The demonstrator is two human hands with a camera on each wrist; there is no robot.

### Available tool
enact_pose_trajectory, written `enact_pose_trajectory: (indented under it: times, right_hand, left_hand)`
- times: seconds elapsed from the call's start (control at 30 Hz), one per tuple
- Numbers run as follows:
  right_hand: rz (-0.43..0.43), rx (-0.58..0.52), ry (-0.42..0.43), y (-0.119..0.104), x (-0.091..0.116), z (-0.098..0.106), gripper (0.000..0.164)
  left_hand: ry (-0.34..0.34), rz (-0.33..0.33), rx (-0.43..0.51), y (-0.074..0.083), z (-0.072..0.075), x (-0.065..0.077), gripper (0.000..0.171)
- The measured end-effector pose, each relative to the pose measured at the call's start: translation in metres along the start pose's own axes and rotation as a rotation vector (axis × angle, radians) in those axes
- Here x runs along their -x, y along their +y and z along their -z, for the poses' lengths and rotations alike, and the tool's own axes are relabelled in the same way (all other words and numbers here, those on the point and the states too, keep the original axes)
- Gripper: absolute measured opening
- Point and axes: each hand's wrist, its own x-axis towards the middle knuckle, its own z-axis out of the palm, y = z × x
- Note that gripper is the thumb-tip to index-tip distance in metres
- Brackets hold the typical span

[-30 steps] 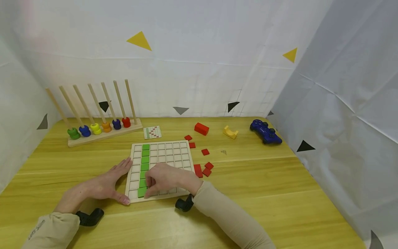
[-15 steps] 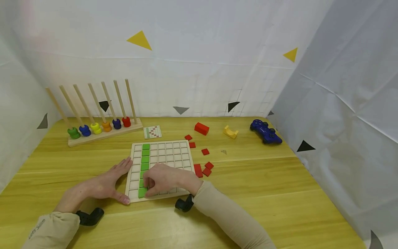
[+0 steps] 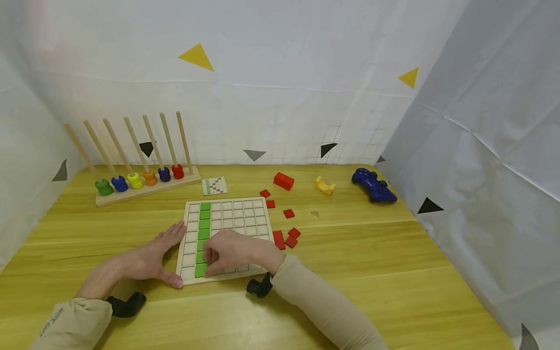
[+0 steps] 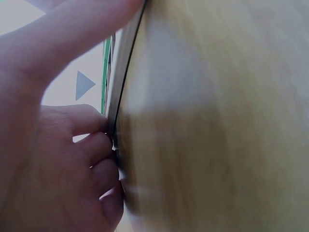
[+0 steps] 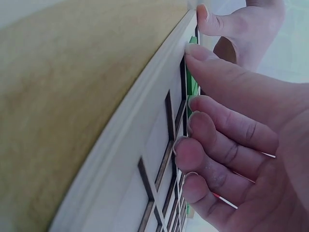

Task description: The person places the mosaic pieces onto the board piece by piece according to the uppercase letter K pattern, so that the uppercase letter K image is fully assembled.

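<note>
A square wooden grid board [image 3: 238, 213] lies on the table, with green tiles [image 3: 203, 234] filling its second column from the left. My right hand [image 3: 232, 250] is over the near part of that column, fingers bent. Its thumb and forefinger straddle the nearest green tile [image 5: 192, 82] in the right wrist view, the thumb tip at the tile's near side. The other fingertips meet the grid. My left hand [image 3: 150, 257] rests spread at the board's left side, thumb at the near corner and fingertips along the edge.
Red tiles [image 3: 288, 213] lie right of the board. Behind are a pattern card [image 3: 214, 186], a red block [image 3: 284, 181], a yellow arch block [image 3: 324, 185] and a blue game controller [image 3: 374, 185]. A peg stand [image 3: 148, 189] with coloured beads stands at back left.
The nearest green tile has shifted slightly right and sits straighter in its cell. My right fingers moved a little over it; my left hand stayed still.
</note>
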Motion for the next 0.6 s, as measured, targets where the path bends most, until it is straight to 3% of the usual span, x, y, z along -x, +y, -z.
enact_pose_trajectory:
  times: [0.4,0.6]
  right_hand:
    - [0.012,-0.023,0.009,0.002,0.002,0.003,0.022]
    - [0.023,-0.079,0.110,0.012,0.013,0.018,0.028]
  left_hand:
    - [-0.007,-0.002,0.014,-0.001,0.001,0.000,0.130]
    - [-0.011,0.004,0.011,-0.001,0.001,-0.001,0.131]
